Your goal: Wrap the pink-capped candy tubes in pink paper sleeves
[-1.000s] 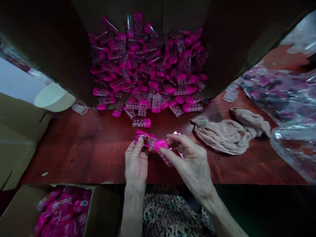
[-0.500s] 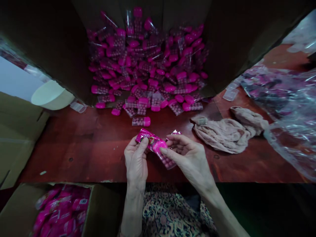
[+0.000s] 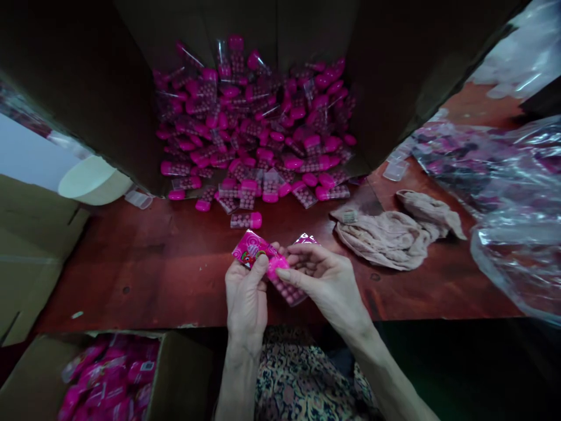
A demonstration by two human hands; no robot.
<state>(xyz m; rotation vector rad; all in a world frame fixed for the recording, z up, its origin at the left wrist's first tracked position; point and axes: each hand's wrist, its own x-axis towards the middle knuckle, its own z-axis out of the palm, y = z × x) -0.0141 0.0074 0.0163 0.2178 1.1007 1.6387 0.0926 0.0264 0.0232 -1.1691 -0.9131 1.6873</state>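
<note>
My left hand [image 3: 248, 292] pinches a glossy pink printed wrapper [image 3: 249, 247] between thumb and fingers. My right hand [image 3: 328, 275] has its thumb and fingers on a small clear candy container [image 3: 289, 289] with a pink cap, full of pink balls. The cap end meets the wrapper's edge; whether it is inside the wrapper I cannot tell. Behind my right fingers another shiny pink printed piece [image 3: 307, 238] sticks out. A similar container [image 3: 246, 220] lies on the table just beyond my hands.
A large cardboard box [image 3: 385, 99] on its side spills many pink-capped containers [image 3: 258, 134] onto the red table [image 3: 175, 251]. A crumpled cloth [image 3: 385, 237] and plastic bags [image 3: 517, 251] lie at right. A white bowl [image 3: 92, 181] stands left; a carton of pink packs [image 3: 109, 374] sits below.
The wrapper in my left hand has turned, showing more of its printed face. My right hand and the container have shifted slightly left, and the whole view has moved a little.
</note>
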